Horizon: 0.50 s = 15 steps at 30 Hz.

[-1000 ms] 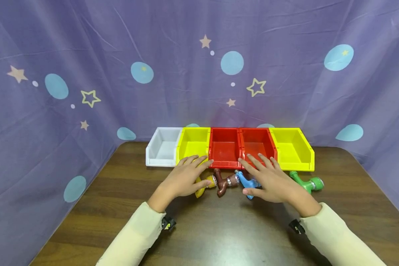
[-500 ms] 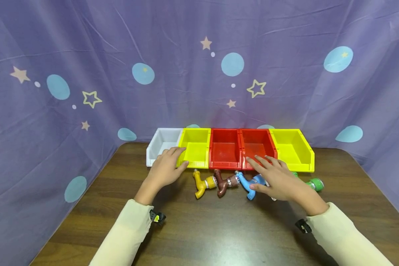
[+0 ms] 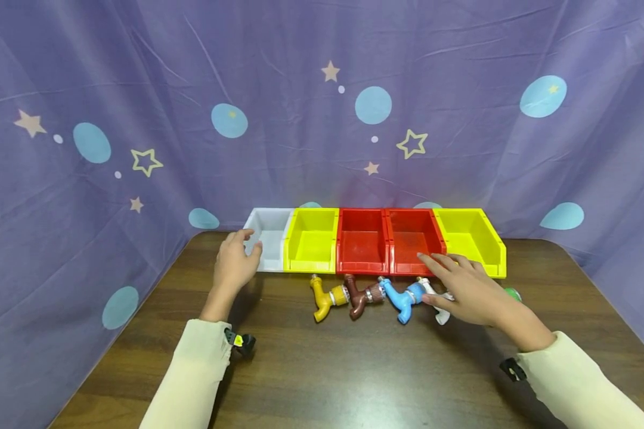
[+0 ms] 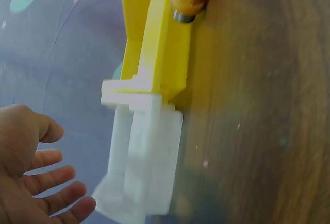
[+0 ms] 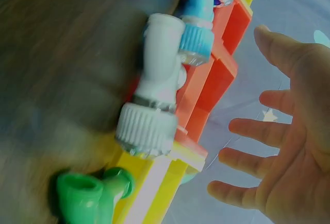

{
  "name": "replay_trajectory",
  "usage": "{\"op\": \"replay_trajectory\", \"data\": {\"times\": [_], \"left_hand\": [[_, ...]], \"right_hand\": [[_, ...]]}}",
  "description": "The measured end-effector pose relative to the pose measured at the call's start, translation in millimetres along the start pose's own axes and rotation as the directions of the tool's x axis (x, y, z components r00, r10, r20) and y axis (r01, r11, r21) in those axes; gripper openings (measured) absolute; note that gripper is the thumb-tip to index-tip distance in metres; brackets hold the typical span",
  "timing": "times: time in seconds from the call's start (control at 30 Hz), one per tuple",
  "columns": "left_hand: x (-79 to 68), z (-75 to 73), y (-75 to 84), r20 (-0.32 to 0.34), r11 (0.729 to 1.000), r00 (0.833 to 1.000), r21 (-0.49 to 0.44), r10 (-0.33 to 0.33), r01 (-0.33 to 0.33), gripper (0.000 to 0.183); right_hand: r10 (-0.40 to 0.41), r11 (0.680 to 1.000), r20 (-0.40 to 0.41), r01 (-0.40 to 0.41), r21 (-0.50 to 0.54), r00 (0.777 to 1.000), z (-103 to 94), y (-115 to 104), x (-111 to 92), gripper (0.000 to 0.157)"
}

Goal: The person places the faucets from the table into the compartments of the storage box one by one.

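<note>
My left hand point(image 3: 233, 262) hovers at the left side of the white bin point(image 3: 271, 262), fingers spread and holding nothing. Over the white tap point(image 3: 441, 314) and the green tap point(image 3: 513, 294) my right hand point(image 3: 469, 292) hangs with its fingers extended, covering part of both. To their left lie a blue tap point(image 3: 405, 301), a brown tap point(image 3: 359, 301) and a yellow tap point(image 3: 324, 300) in a row. The right wrist view shows the white tap point(image 5: 157, 74) and green tap point(image 5: 85, 198) apart from the fingers. In the left wrist view the hand point(image 4: 41, 177) is beside the white bin point(image 4: 144, 162).
Right of the white bin, a yellow bin point(image 3: 311, 262), two red bins point(image 3: 362, 266) point(image 3: 415, 266) and another yellow bin point(image 3: 488, 268) stand side by side. A purple curtain point(image 3: 300, 119) hangs behind the wooden table point(image 3: 322, 369).
My left hand has moved left, from over the yellow tap to the white bin. My right hand has shifted right, uncovering the blue tap and part of the white tap.
</note>
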<state>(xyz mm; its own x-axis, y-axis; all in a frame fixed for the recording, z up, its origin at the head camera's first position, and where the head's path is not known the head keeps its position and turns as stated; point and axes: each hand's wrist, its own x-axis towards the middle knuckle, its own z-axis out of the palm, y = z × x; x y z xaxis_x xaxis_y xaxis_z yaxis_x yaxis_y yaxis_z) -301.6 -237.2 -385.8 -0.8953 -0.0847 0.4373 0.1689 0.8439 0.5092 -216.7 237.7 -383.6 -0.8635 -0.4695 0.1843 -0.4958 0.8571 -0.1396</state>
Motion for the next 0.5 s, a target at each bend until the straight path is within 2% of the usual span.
{"op": "replay_trajectory", "data": {"times": [0.13, 0.23, 0.4, 0.5], "left_hand": [[6.1, -2.2, -14.9, -0.057, 0.996, 0.997, -0.078, -0.045, 0.041, 0.041], [10.6, -3.7, -24.8, -0.074, 0.986, 0.994, -0.150, -0.083, 0.071, 0.040], [15.8, -4.7, -37.4, -0.054, 0.961, 0.985, -0.237, -0.162, 0.145, 0.041], [16.2, -3.9, -41.3, -0.023, 0.941, 0.974, -0.268, -0.223, 0.209, 0.043]], "right_hand": [[0.000, 1.000, -0.008, 0.000, -0.017, 1.000, -1.0, 7, -7, 0.086], [-0.005, 1.000, -0.017, 0.005, -0.024, 1.000, -1.5, 11, -12, 0.083], [-0.008, 0.999, -0.027, 0.007, -0.032, 1.000, -0.7, 19, -20, 0.078], [-0.021, 0.999, -0.038, 0.019, -0.048, 0.999, 0.0, 26, -24, 0.075]]}}
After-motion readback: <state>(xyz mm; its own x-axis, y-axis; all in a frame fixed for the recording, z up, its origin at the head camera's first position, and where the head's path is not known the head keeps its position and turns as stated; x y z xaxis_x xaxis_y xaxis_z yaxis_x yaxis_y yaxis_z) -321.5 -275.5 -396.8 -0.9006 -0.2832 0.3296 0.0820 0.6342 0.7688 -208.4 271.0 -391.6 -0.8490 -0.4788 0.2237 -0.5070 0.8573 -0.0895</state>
